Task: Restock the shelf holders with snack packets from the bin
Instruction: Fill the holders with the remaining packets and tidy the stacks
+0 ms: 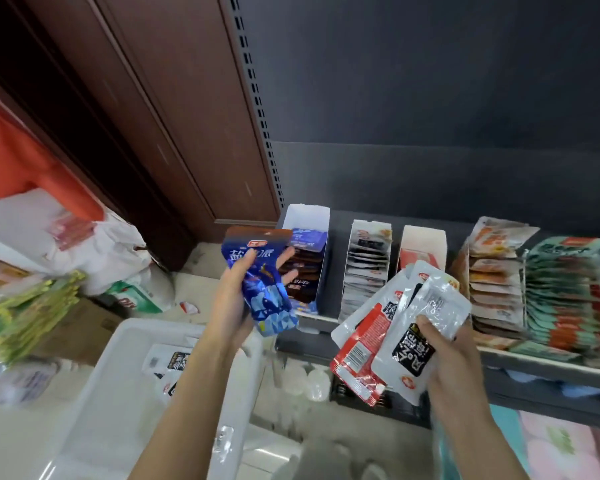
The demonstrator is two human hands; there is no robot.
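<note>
A: How far along?
B: Midway. The left hand (236, 299) clasps a blue packet (264, 289) before the leftmost holder (307, 258); the right hand (443, 355) clamps a fan of packets (395, 327).
A: Left?
B: One holder (423, 247) looks nearly empty; the bin (118, 393) has a few packets.

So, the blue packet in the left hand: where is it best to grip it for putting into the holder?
Grip the blue packet at its lower half, from its left edge, as the left hand does. Its top end, tilted toward the leftmost holder, stays free to enter first.
</note>
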